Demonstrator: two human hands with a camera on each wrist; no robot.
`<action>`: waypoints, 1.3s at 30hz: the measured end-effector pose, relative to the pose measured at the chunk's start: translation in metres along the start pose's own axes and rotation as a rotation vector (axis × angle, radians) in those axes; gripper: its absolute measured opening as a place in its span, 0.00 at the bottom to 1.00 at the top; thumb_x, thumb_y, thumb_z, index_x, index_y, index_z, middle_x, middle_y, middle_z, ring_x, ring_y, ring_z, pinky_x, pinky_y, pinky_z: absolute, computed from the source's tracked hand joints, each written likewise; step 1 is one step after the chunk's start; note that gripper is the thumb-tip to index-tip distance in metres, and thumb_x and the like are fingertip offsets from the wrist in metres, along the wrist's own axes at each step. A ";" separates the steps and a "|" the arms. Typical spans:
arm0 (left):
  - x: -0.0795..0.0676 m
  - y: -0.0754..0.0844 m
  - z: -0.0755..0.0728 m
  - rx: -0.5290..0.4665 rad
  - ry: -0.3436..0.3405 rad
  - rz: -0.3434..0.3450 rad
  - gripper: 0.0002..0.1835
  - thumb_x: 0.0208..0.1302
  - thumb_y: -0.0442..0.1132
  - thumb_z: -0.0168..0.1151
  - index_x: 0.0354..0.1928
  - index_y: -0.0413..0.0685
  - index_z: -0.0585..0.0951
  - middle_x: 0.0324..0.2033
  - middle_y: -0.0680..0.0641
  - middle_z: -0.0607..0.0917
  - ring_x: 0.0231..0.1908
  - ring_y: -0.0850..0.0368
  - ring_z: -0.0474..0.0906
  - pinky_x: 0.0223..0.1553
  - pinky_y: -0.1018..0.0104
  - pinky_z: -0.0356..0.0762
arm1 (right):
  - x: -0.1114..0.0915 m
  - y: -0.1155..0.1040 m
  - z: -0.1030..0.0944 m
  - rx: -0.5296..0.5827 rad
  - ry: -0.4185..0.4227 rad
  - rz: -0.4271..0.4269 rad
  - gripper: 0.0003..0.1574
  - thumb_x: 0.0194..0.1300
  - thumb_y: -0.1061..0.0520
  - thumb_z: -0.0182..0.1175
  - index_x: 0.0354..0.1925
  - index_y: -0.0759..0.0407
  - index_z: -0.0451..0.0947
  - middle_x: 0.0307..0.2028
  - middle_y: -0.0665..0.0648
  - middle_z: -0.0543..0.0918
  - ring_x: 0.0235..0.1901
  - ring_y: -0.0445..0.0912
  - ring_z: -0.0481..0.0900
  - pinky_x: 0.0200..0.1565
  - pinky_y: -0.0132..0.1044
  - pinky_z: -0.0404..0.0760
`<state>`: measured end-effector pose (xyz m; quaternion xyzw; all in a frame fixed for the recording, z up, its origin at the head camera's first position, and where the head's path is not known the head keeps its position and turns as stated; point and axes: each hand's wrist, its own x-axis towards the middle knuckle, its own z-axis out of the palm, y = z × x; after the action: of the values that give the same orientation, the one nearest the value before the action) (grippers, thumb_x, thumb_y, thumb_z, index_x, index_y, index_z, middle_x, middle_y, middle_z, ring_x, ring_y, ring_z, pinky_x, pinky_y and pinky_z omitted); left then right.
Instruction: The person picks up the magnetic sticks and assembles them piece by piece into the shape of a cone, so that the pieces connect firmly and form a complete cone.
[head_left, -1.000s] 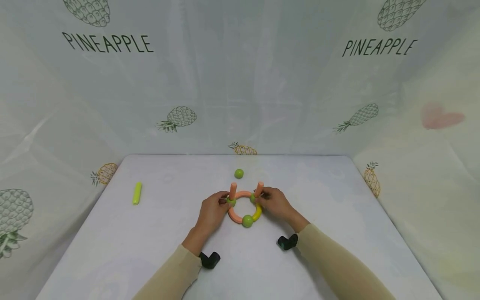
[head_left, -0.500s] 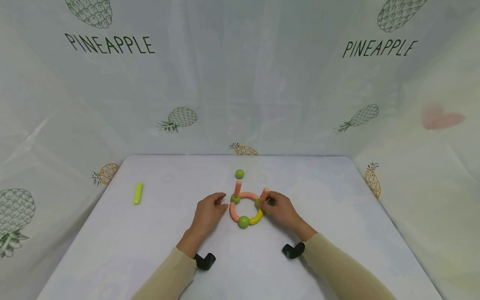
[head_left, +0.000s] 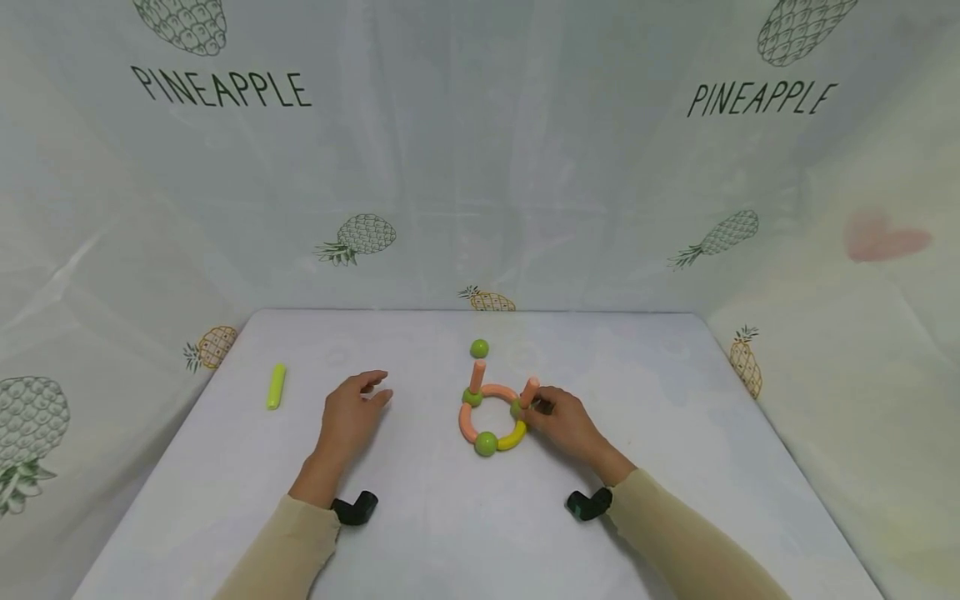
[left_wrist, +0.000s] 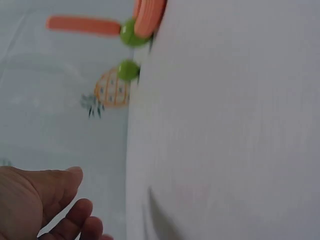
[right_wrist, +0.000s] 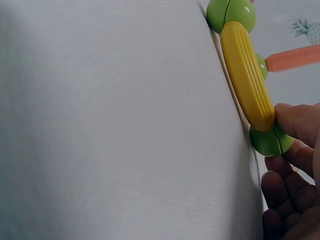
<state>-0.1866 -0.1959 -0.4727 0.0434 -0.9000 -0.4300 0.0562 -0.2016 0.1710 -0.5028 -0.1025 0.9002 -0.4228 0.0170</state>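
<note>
On the table lies a ring of two orange curved rods [head_left: 498, 390] and one yellow curved rod [head_left: 513, 437], joined by three green balls [head_left: 486, 443]. Straight orange sticks [head_left: 477, 377] rise from the two farther balls. My right hand [head_left: 567, 427] pinches the ring's right green ball [right_wrist: 270, 142] with thumb and fingers, beside the yellow rod's end; in the head view it partly covers that ball. My left hand [head_left: 349, 417] hovers left of the ring, fingers slightly bent, holding nothing. In the left wrist view, a gap parts its thumb [left_wrist: 60, 185] from the ring.
A loose green ball [head_left: 479, 348] sits behind the ring. A yellow-green straight stick [head_left: 276, 386] lies at the table's left. Pineapple-printed cloth [head_left: 480, 167] hangs behind and beside the white table [head_left: 637, 375]. Each wrist carries a black device [head_left: 356, 508].
My left hand has let go of the ring's left ball and moved left. The ring has turned and shifted slightly, while my right hand has kept its pinch and moved a little right.
</note>
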 end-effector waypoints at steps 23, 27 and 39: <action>0.027 -0.088 -0.108 0.129 0.196 -0.182 0.29 0.77 0.47 0.63 0.72 0.38 0.75 0.67 0.29 0.76 0.67 0.30 0.70 0.63 0.36 0.70 | -0.001 0.003 0.001 0.019 0.005 -0.006 0.16 0.67 0.47 0.74 0.48 0.53 0.87 0.39 0.50 0.84 0.40 0.44 0.76 0.46 0.41 0.76; 0.029 -0.097 -0.109 0.150 0.173 -0.228 0.30 0.76 0.46 0.64 0.73 0.37 0.73 0.67 0.29 0.76 0.67 0.28 0.68 0.65 0.35 0.69 | -0.001 0.004 0.001 0.018 0.007 -0.011 0.16 0.66 0.46 0.75 0.47 0.52 0.87 0.39 0.50 0.84 0.40 0.44 0.76 0.46 0.40 0.76; 0.029 -0.110 -0.106 0.186 0.142 -0.219 0.21 0.77 0.32 0.56 0.68 0.38 0.77 0.61 0.32 0.83 0.62 0.31 0.75 0.58 0.38 0.73 | -0.001 0.003 0.002 0.031 0.001 0.014 0.16 0.66 0.47 0.75 0.47 0.54 0.86 0.37 0.50 0.83 0.38 0.45 0.76 0.44 0.40 0.76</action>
<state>-0.1975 -0.3496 -0.4903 0.1767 -0.9196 -0.3443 0.0679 -0.2013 0.1718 -0.5059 -0.0958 0.8943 -0.4366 0.0213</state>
